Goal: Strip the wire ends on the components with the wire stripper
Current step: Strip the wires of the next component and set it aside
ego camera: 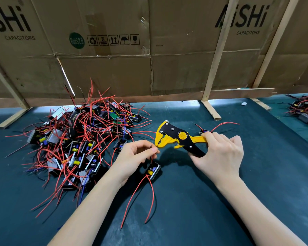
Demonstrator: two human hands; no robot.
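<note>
The left hand [135, 155] is pinching a thin wire [151, 153] of one component [152, 170], hanging just above the dark surface [194, 201]. The right hand [219, 153] is gripping the handles of the yellow wire stripper [174, 137], its head touching the wire end. A pile of components [78, 139] is lying to the left.

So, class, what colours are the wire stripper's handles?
Wire stripper: one yellow handle, one black, seen in the head view.

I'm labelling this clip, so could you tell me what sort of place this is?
Probably a small electronics assembly bench: a pile of wired components on a dark mat, a wire stripper in use, and capacitor cartons behind.
</note>
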